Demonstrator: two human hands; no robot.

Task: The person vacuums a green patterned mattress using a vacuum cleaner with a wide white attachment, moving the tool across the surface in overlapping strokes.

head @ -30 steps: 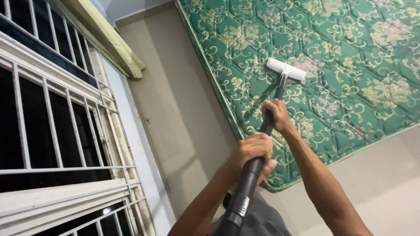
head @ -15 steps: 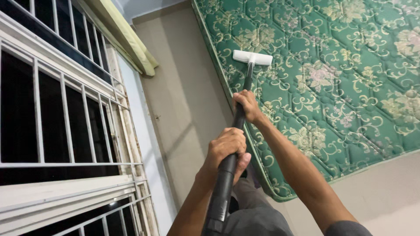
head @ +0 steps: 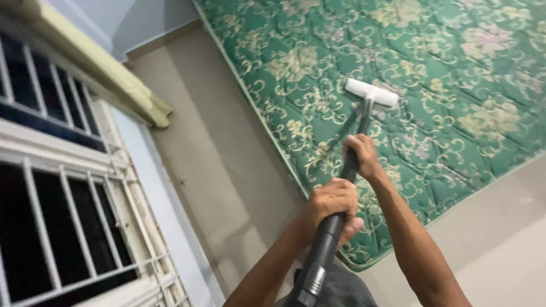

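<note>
Left hand (head: 331, 199): we close our fingers round the black vacuum tube (head: 330, 227).
Right hand (head: 362, 156): wrapped higher on the tube.
White nozzle (head: 372, 92): resting on the green floral mattress (head: 455, 68).

barred window (head: 51, 210) at left; yellow-green curtain (head: 96, 71); beige floor (head: 227, 153)

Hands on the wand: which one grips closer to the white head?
The right hand, wrapped round the black wand just below the white vacuum head on the green mattress. The left hand grips lower, nearer the body.
</note>
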